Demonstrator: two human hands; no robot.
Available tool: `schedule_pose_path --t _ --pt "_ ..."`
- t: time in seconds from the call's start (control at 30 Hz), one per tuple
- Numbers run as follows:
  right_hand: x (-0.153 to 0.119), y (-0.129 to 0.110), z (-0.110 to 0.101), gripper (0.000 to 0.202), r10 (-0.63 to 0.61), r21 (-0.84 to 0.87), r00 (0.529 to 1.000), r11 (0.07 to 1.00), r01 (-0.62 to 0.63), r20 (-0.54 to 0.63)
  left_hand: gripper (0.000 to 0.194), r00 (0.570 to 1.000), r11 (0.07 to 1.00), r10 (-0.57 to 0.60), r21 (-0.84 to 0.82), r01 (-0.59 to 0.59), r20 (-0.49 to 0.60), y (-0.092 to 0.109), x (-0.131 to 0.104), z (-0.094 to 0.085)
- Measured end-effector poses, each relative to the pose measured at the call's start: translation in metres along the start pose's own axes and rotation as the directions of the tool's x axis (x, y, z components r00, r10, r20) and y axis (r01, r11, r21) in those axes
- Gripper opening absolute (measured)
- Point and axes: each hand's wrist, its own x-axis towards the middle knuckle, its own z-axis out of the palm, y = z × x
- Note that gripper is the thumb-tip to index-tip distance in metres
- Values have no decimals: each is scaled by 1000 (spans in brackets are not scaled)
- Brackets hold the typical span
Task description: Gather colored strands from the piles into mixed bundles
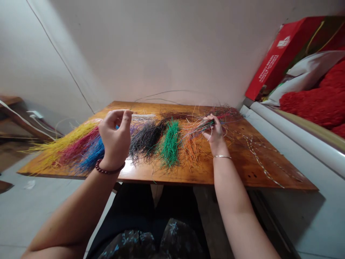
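My left hand [115, 135] is raised over the table, thumb and fingertips pinched together. A long thin dark strand [172, 91] arcs from those fingertips toward the right; its far end is hard to make out. My right hand [214, 131] is closed around a mixed-colour bundle of thin wire-like strands [206, 125], whose loose ends fan out to the left. Between and beside the hands lie piles of strands: yellow [67, 140], dark red [78, 145], blue [93, 153], black [147, 138], green [171, 144] and orange [191, 153]. White strands [147, 117] show behind my left hand.
The wooden table [229, 172] stands against the wall. Several twisted strands [260, 162] lie on its right part. At the right, a raised surface bears a red box [277, 57] and red material [318, 97]. A cable with a white plug [36, 114] is at the left.
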Motion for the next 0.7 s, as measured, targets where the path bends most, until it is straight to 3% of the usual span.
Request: schedule_pose_path --t 0.1,0.27,0.37,0.57,0.7 --pt "-1 -1 -1 26 -9 34 1000 999 8 27 25 988 991 -110 -87 101 -105 -25 6 10" --pt "-4 -1 0 24 -20 195 995 981 0 99 26 976 983 -181 -60 175 -119 -63 3 25" --pt "-4 0 1 24 -38 280 991 960 1 127 28 968 978 -206 -46 201 -142 -76 0 28" --pt "-1 -2 2 26 -6 280 996 960 -21 94 28 891 984 -168 -131 124 -421 -68 11 21" --pt "-2 -1 3 25 -2 219 998 976 -12 66 30 852 995 -92 -90 53 -515 -60 18 15"
